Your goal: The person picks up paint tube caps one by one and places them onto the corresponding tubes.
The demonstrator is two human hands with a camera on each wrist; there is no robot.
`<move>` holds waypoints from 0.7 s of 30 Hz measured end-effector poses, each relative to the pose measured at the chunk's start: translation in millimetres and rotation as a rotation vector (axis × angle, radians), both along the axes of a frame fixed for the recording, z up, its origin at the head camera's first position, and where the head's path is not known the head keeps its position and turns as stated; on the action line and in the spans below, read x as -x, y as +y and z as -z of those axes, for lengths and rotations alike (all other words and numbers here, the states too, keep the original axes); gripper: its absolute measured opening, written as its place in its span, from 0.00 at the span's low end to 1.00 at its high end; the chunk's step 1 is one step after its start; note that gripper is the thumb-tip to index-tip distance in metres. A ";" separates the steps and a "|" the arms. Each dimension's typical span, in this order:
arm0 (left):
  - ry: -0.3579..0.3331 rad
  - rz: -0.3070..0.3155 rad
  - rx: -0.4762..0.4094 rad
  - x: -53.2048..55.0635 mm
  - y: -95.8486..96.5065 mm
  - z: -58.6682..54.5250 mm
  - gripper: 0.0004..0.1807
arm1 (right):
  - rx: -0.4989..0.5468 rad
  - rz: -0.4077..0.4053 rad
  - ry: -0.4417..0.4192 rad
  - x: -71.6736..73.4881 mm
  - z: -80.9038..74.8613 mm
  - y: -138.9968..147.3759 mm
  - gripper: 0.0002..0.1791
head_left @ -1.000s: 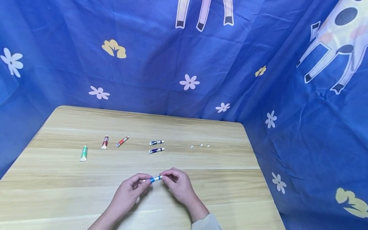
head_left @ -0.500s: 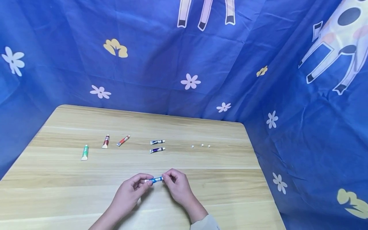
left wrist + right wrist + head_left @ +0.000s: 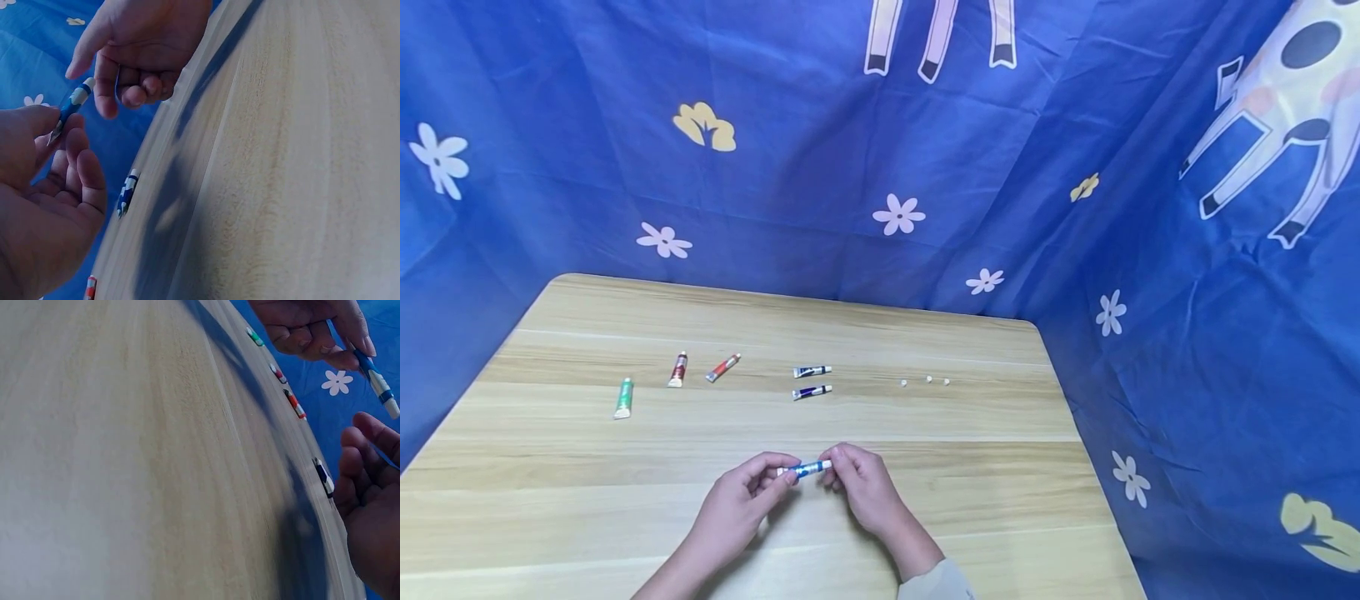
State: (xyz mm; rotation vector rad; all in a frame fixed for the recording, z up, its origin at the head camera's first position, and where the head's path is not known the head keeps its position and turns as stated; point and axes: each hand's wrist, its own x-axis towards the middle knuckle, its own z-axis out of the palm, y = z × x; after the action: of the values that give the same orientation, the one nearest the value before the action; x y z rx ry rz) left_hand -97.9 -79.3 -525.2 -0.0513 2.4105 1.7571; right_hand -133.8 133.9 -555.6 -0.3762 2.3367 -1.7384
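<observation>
My left hand (image 3: 741, 496) pinches a small blue paint tube (image 3: 810, 470) by its flat end, between thumb and fingers. The tube is held above the table, its white cap (image 3: 90, 82) pointing toward my right hand (image 3: 867, 492). In the left wrist view, the right thumb and forefinger are spread on either side of the cap, with gaps showing between them and it. The other right fingers are loosely bent. In the right wrist view, the tube's capped end (image 3: 392, 407) also stands apart from the right fingertips.
Two dark blue tubes (image 3: 812, 372) lie at mid-table. An orange tube (image 3: 723, 367), a dark red tube (image 3: 677, 369) and a green tube (image 3: 623, 398) lie to the left. Small white caps (image 3: 929, 379) sit to the right. A blue patterned curtain (image 3: 820, 167) surrounds the wood-grain table (image 3: 1000, 467).
My right thumb and fingers, earlier pinching the capped end, have loosened and spread, so the white cap shows. The left hand keeps its hold on the tube, nearly still.
</observation>
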 end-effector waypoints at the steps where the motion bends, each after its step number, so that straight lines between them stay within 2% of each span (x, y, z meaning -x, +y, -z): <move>1: -0.003 -0.003 0.003 0.0 -0.1 0.0 0.10 | 0.014 -0.016 -0.013 -0.1 -0.9 1.2 0.20; 5: -0.002 -0.019 0.023 0.5 -0.4 1.2 0.09 | 0.087 -0.060 -0.012 -0.4 -4.1 5.7 0.16; 10: -0.008 -0.037 0.042 1.5 -0.6 2.3 0.09 | 0.201 -0.091 0.086 -0.7 -3.3 9.5 0.22; 13: -0.017 -0.046 0.039 2.0 -0.6 2.5 0.10 | 0.246 -0.098 0.132 -1.2 -2.8 10.4 0.22; 17: -0.025 -0.049 0.008 1.7 -0.3 1.3 0.11 | 0.241 -0.068 0.155 -1.5 -4.5 10.2 0.15; 21: -0.018 -0.048 -0.015 0.6 -0.4 -0.6 0.11 | 0.192 -0.025 0.185 -1.3 -6.5 9.2 0.09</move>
State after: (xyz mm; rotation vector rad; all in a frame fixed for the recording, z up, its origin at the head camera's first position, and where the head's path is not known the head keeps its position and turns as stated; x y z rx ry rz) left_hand -98.5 -79.7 -524.5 -0.1237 2.4028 1.7878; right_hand -132.5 143.0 -549.1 -0.6198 2.2784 -2.0002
